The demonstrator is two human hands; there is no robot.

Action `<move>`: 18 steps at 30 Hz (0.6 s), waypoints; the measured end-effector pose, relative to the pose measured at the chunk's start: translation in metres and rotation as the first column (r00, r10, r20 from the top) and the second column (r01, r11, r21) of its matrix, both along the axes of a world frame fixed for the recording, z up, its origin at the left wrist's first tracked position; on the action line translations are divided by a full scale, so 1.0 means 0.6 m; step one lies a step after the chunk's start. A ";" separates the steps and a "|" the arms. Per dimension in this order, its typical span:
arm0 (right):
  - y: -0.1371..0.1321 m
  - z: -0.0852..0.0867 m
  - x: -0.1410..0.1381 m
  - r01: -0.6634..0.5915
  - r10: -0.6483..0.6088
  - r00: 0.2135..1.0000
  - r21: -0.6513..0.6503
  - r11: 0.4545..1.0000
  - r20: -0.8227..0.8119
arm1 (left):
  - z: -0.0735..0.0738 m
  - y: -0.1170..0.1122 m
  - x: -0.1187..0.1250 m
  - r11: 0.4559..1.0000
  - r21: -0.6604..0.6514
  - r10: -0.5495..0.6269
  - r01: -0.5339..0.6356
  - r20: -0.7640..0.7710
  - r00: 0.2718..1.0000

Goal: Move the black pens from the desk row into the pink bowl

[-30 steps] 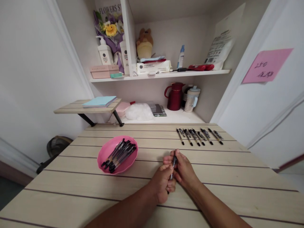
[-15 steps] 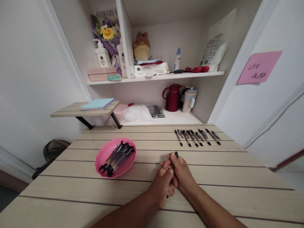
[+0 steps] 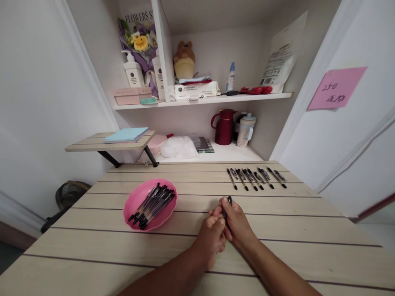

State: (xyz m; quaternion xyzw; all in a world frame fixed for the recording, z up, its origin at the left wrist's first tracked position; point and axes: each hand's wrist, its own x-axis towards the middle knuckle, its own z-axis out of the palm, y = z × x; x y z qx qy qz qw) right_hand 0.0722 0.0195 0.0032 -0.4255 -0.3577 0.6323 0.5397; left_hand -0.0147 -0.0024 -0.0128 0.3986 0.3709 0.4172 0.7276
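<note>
Both my hands are closed on one black pen point(image 3: 229, 200) above the front middle of the desk. My left hand point(image 3: 210, 239) wraps round its lower part, thumb on top. My right hand point(image 3: 236, 220) grips the upper part, and a black end sticks out past its fingers. Most of the pen is hidden by the fingers. To the left stands a pink bowl point(image 3: 130, 201) with several black pens point(image 3: 154, 205) piled in it. Beyond my right hand, several pens and loose pen parts point(image 3: 256, 179) lie in a row on the desk.
The slatted desk point(image 3: 101, 250) meets white shelving at the back. A small raised stand point(image 3: 89, 144) holds blue paper point(image 3: 126, 135) at the back left. A red jug point(image 3: 224, 127) and a pale cup point(image 3: 246, 130) stand on the lower shelf.
My right hand has shifted very slightly to the right with the pen's upper end. The lower pen tip that showed below my left hand is no longer visible.
</note>
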 end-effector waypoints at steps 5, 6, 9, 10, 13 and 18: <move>-0.008 0.004 -0.004 0.112 -0.115 0.991 0.045 0.993 0.069 | -0.012 -0.004 0.008 0.999 0.012 0.051 -0.050 -0.035 0.998; -0.010 0.005 -0.003 0.122 -0.125 0.989 0.044 0.992 0.083 | -0.010 -0.005 0.008 0.999 0.020 0.037 -0.037 -0.021 0.999; -0.011 0.010 0.001 0.126 -0.131 0.989 0.072 0.989 0.074 | 0.000 -0.006 0.001 0.999 0.011 -0.044 0.044 0.048 0.998; -0.011 0.012 0.003 0.115 -0.119 0.992 0.093 0.989 0.048 | 0.004 -0.005 -0.003 0.997 -0.005 -0.075 0.076 0.071 0.995; -0.008 0.018 0.008 0.063 -0.057 0.997 0.134 0.989 -0.051 | 0.012 -0.001 -0.011 0.986 -0.064 -0.144 0.152 0.122 0.982; -0.010 0.026 0.012 0.030 -0.016 0.997 0.180 0.983 -0.079 | 0.018 0.000 -0.017 0.984 -0.055 -0.158 0.167 0.143 0.977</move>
